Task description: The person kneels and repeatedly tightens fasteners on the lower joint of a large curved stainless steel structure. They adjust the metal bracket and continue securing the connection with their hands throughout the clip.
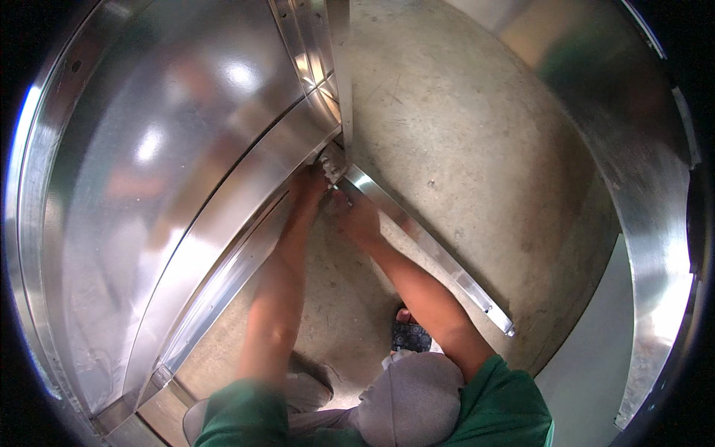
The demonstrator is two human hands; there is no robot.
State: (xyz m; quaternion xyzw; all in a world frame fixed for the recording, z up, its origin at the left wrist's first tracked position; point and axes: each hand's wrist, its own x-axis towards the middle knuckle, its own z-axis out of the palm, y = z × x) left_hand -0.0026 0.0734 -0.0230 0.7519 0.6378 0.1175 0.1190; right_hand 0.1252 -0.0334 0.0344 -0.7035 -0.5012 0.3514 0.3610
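Observation:
At the inner corner of a steel frame, a small metal fitting point(332, 162) sits where an upright post meets a long shiny metal bar point(424, 238). My left hand point(307, 182) is in shadow against the left side of this fitting, its fingers curled in close. Just below the joint, my right hand point(359, 220) is closed, with its fingertips pinched near the bar's inner end. A small shiny piece shows at those fingertips, too small to name. From there the bar slants down and right across the floor.
A large polished steel panel point(171, 112) curves along the left, with a folded metal edge point(223, 287) beneath. The thin upright post point(345, 74) rises beyond my hands. Another steel panel point(648, 223) stands at right. My sandalled foot point(410, 331) rests on the concrete floor point(477, 141).

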